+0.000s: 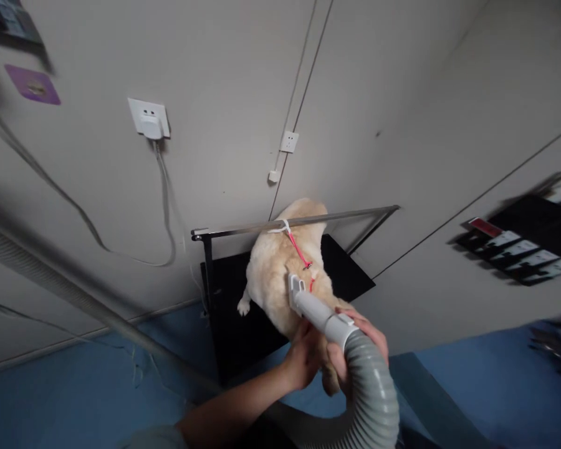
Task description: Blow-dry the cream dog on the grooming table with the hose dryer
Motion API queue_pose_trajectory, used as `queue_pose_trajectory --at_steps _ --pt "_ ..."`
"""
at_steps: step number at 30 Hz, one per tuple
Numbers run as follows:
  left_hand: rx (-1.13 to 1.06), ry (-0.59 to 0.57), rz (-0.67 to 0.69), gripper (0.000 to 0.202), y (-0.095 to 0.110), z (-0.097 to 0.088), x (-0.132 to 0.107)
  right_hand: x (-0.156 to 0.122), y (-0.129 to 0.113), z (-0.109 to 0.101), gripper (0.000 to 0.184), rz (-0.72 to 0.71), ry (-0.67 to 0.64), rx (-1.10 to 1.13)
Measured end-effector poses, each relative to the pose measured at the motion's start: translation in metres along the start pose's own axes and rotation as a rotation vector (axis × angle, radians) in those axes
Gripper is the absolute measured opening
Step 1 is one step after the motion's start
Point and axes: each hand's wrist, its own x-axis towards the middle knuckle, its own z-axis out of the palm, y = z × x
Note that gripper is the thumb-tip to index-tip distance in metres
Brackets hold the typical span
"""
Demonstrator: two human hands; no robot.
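Observation:
A cream-coloured dog (271, 274) is on a black grooming table (236, 333), with its head toward me. My right hand (369, 333) grips a light grey hose nozzle (320, 315), fingers wrapped round its rear end. The nozzle's flat white tip meets the fur at the dog's neck or upper back. From the nozzle, a ribbed grey hose (376, 393) curves down and back toward me. My left hand (303, 358) holds the side of the dog's head or neck, fingers partly hidden below the nozzle. A red lead (299, 249) runs from the dog's neck to the overhead bar.
A metal bar (346, 216) spans the table above the dog. The wall behind carries a socket with a plug (150, 121) and a smaller socket (289, 141). A long grey hose (75, 293) crosses at left. Dark shelving (533, 231) hangs at right above blue floor (486, 368).

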Motion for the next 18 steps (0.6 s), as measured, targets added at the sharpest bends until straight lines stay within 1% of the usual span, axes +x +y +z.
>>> queue_pose_trajectory --at_steps 2,4,6,8,10,11,12,13,14,15,16,17,18 --pt "0.029 0.000 -0.020 0.059 -0.020 -0.002 -0.014 -0.014 -0.002 -0.009 0.047 -0.024 -0.020 0.024" --pt "0.028 0.012 -0.068 0.056 -0.036 -0.007 -0.028 -0.030 -0.006 -0.017 0.047 -0.045 0.058 0.028" --pt "-0.010 0.056 -0.119 0.051 -0.044 -0.015 -0.037 -0.045 -0.011 -0.023 0.049 -0.060 0.094 0.039" --pt "-0.074 0.138 -0.208 0.043 -0.044 -0.024 -0.044 -0.061 -0.015 -0.025 0.050 -0.056 0.090 0.043" --pt "-0.161 0.221 -0.373 0.038 -0.036 -0.033 -0.049 -0.079 -0.015 -0.025 0.051 -0.050 0.128 0.017" --pt "-0.229 0.244 -0.472 0.040 -0.030 -0.037 -0.052 -0.090 -0.014 -0.023 0.052 -0.056 0.158 0.008" --pt "-0.320 0.242 -0.575 0.045 -0.023 -0.041 -0.054 -0.102 -0.012 -0.019 0.053 -0.067 0.173 0.012" --pt "-0.433 0.218 -0.666 0.052 -0.015 -0.046 -0.056 -0.115 -0.010 -0.014 0.053 -0.073 0.149 0.024" --pt "-0.557 0.183 -0.737 0.060 -0.008 -0.050 -0.058 -0.130 -0.009 -0.008 0.052 -0.047 0.098 0.038" --pt "-0.672 0.147 -0.797 0.067 -0.002 -0.054 -0.059 -0.146 -0.008 -0.001 0.049 0.029 0.035 0.054" --pt "-0.753 0.131 -0.857 0.070 0.002 -0.058 -0.058 -0.163 -0.008 0.007 0.045 0.147 -0.026 0.067" --pt "-0.793 0.137 -0.916 0.067 0.005 -0.062 -0.057 -0.180 -0.009 0.016 0.040 0.284 -0.079 0.071" --pt "-0.797 0.158 -0.973 0.058 0.006 -0.066 -0.055 -0.197 -0.011 0.026 0.039 0.431 -0.115 0.075"
